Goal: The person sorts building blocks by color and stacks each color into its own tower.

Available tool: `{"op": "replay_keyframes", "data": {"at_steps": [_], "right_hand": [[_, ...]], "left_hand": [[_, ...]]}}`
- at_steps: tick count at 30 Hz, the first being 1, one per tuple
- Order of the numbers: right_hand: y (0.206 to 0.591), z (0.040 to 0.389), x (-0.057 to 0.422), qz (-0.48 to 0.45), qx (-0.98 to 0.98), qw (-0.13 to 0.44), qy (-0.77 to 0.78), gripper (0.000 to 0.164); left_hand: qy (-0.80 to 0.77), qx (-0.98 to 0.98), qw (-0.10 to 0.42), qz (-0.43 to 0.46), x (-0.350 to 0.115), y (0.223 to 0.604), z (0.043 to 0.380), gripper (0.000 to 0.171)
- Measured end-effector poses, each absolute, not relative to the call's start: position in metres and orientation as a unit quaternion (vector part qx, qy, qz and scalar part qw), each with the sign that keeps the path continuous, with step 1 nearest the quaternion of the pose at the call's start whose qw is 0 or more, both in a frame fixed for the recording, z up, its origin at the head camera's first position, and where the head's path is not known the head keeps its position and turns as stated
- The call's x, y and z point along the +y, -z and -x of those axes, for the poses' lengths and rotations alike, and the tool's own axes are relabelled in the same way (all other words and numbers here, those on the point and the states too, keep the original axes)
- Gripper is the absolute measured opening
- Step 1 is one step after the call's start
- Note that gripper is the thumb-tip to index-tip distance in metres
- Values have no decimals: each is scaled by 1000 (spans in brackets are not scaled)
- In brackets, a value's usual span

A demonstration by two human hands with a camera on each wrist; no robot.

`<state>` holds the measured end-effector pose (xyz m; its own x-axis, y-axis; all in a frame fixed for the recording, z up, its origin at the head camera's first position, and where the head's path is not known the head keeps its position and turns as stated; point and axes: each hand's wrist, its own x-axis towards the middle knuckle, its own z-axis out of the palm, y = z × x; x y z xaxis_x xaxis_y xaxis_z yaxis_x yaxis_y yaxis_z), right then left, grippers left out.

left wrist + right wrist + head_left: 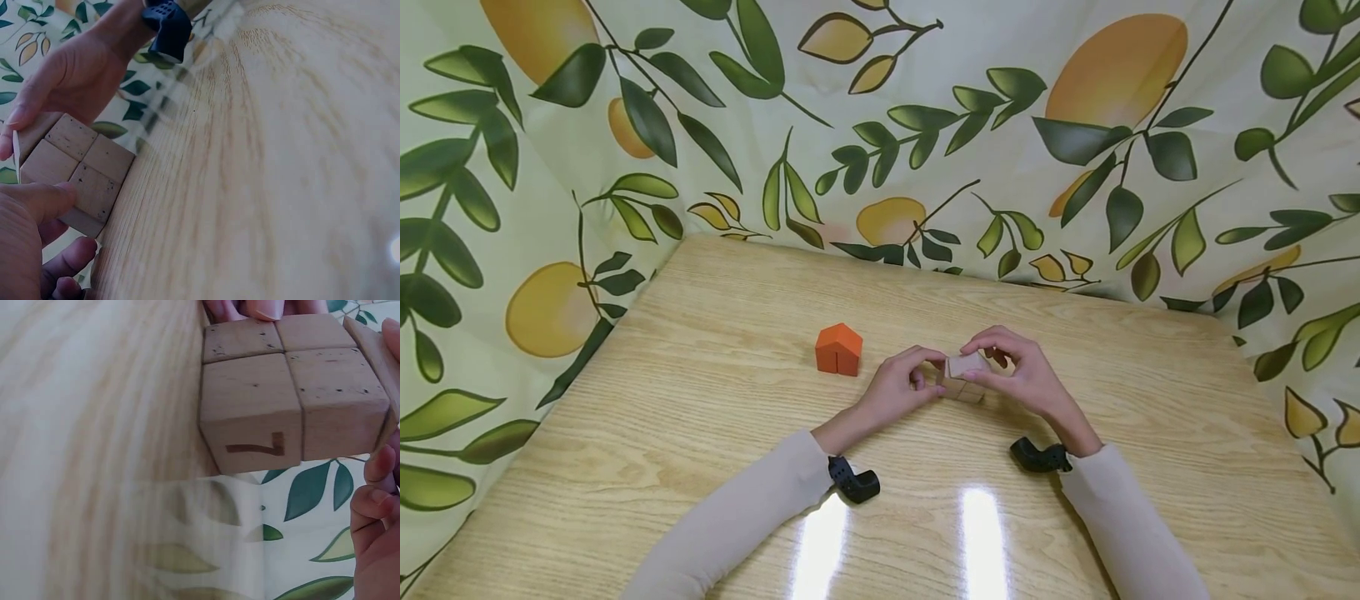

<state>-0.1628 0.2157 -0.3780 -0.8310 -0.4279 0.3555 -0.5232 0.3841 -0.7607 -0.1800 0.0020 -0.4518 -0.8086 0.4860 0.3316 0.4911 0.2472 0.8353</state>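
Note:
Several plain wooden cubes [962,390] stand pressed together in a two-by-two stack on the table, small dark specks on their faces. One cube bears a brown mark like a 7 [256,447]. My left hand [898,379] holds the stack's left side, its thumb [56,199] on the near face. A pale wooden piece with a sloping face [967,364] lies on top of the cubes. My right hand [1018,367] pinches that piece between thumb and fingers. The piece's far side is hidden.
An orange house-shaped block [838,350] stands to the left of the stack. Both wrists wear black camera mounts [853,482]. A cloth printed with leaves and fruit [887,142] hangs behind the wood-grain table [737,317].

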Motion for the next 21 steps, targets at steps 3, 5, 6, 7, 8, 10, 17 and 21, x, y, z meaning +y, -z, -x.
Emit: {"op": "replay_keyframes", "data": {"at_steps": [3, 5, 6, 7, 8, 10, 17, 21], "right_hand": [[379, 163, 215, -284, -829, 51, -480, 25], [379, 163, 214, -283, -827, 51, -483, 25], [379, 163, 214, -282, -827, 51, -484, 25], [380, 163, 213, -282, -826, 51, -485, 25], [380, 163, 213, -281, -826, 51, -485, 25], [379, 162, 213, -280, -826, 50, -486, 25], [379, 162, 211, -277, -829, 48, -483, 25], [379, 162, 211, -276, -830, 47, -483, 25]], "left_hand": [[531, -789, 2, 310, 2, 451, 180, 39], [531, -789, 1, 309, 2, 452, 180, 39], [531, -789, 1, 309, 2, 452, 180, 39], [531, -789, 0, 309, 2, 452, 180, 39], [531, -789, -1, 309, 2, 452, 180, 39], [531, -789, -1, 309, 2, 452, 180, 39], [532, -788, 2, 311, 2, 452, 181, 38], [530, -789, 1, 311, 2, 452, 180, 39]]}}
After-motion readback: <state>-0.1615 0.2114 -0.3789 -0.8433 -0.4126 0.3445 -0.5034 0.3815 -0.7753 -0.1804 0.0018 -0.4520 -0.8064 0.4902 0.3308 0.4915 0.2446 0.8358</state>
